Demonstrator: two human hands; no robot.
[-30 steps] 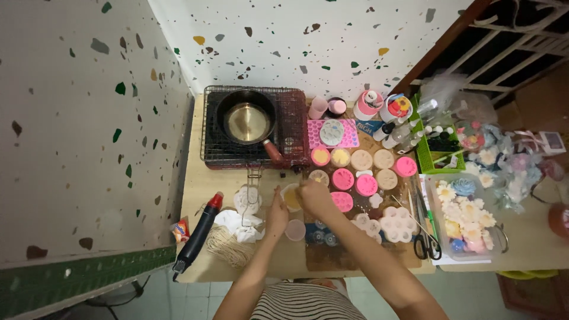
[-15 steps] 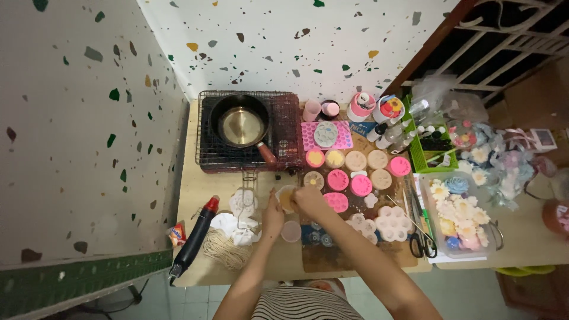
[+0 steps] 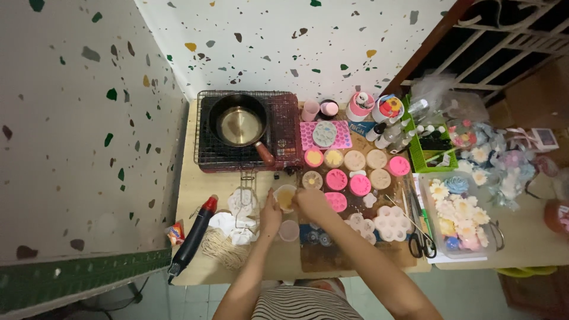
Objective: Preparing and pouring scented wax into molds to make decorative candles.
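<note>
Since the earlier frame the hands had barely shifted; the view itself had drifted a little, so the whole bench sat slightly lower in the picture, and both hands remained at the small cup of yellowish liquid.

One black pan with a brown handle stood on one wire rack at the back of the bench. One pink tray mould lay just right of it. In front of that lay about nine round moulds, some pink and some cream, in two loose rows. Two white multi-cavity moulds lay near the right edge of the wooden board. One pair of scissors lay beside them. One clear box of finished flower shapes stood further right, and one green basket of small bottles behind it. On the left lay one black and red heat gun, one bundle of pale string and some crumpled white cloth.

The left hand was curled narrow, its fingertips touching the left rim of the cup. The right hand was closed loosely against the cup's right side, steadying it; whether it pinched anything more could not be told. The cup stood on the bench just in front of the rack, left of the moulds, with a second pale pink cup near it between the forearms.
</note>
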